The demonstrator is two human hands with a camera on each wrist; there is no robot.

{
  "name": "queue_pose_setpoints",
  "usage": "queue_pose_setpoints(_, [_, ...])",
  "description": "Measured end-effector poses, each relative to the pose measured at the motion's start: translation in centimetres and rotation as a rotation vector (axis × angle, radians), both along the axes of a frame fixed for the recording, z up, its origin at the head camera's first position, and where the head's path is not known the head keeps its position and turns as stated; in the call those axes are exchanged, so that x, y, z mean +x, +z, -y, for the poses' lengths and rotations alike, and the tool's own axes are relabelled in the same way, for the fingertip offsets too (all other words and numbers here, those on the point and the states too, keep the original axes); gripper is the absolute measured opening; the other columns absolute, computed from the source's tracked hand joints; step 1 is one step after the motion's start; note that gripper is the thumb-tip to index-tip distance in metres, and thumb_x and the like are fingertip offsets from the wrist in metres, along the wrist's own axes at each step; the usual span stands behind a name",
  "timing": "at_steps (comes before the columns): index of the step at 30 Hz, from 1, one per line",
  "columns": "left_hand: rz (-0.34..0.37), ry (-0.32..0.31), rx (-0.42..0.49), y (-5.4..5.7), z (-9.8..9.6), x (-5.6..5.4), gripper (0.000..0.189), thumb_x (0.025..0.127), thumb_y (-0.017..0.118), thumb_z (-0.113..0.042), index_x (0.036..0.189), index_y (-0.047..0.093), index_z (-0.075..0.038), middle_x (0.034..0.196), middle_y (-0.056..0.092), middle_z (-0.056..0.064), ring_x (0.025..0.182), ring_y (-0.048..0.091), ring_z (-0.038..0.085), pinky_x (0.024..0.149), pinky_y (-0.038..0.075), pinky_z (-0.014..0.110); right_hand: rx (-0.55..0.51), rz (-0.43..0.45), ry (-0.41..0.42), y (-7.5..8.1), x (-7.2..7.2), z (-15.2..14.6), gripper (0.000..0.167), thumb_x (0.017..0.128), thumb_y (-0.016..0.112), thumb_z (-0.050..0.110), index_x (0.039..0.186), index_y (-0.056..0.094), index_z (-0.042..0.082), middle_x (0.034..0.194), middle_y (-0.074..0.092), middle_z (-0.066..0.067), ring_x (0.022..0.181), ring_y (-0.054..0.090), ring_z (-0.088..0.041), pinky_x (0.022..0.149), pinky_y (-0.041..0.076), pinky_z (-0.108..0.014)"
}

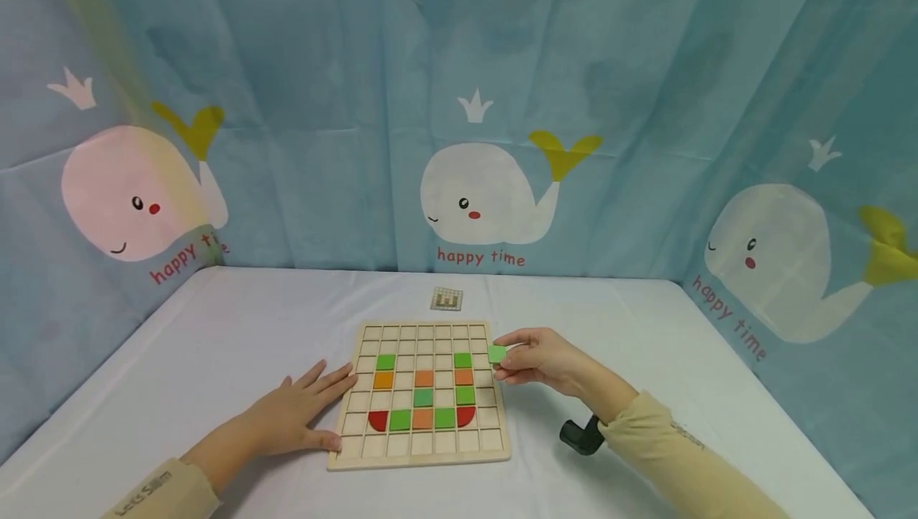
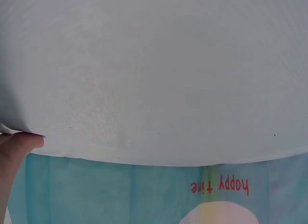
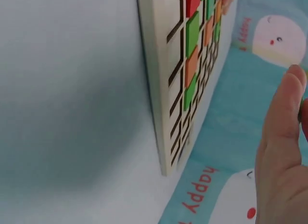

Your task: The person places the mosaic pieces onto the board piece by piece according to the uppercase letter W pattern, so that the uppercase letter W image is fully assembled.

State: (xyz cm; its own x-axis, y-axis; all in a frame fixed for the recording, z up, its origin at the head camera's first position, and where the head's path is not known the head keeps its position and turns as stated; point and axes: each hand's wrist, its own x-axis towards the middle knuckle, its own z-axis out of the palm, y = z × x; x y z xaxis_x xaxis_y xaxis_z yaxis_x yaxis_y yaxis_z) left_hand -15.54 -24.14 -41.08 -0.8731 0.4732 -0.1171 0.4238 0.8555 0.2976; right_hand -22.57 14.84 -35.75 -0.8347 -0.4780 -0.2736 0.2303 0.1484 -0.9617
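A wooden grid board (image 1: 433, 450) lies on the white table with colored tiles in some of its squares. Green, orange and teal square tiles sit in several cells, and a red rounded tile (image 1: 378, 421) is at each end of a lower row. My left hand (image 1: 296, 414) rests with fingers spread, its fingertips and thumb at the board's left edge. Between the thumb and fingers of my right hand (image 1: 548, 361), a green square tile (image 1: 496, 354) is pinched just over the board's right edge. In the right wrist view that tile is mostly hidden by the fingers.
Behind the board lies a small card (image 1: 447, 299) with a grid pattern. A black rounded object (image 1: 582, 437) shows beside the right forearm. Blue curtains (image 1: 323, 208) printed with whales hang around the back and sides of the white table (image 1: 237, 328).
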Motion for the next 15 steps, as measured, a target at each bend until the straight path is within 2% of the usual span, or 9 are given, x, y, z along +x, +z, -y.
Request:
queue_pose_setpoints(7, [-0.002,0.009,-0.004,-0.2,0.1,0.2,0.098,0.077,0.059,-0.072,0.151,0.036,-0.012,0.157,0.029,0.01,0.139,0.02,0.051,0.094,0.025,0.078,0.06,-0.034,-0.002,-0.3,0.3,2.6,0.038,0.09,0.064,-0.004,0.125,0.052,-0.011,0.077,0.067,-0.008,0.064,0.063,-0.014,0.069,0.057,-0.031])
queue_pose_setpoints(15, [-0.015,-0.006,0.002,-0.2,0.1,0.0,0.096,0.079,0.06,-0.07,0.151,0.036,-0.013,0.157,0.029,0.01,0.139,0.021,0.052,0.094,0.025,0.078,0.048,0.005,-0.042,-0.8,-0.1,4.9,0.035,0.09,0.064,-0.005,0.123,0.057,-0.009,0.084,0.067,-0.011,0.072,0.069,-0.017,0.071,0.058,-0.033])
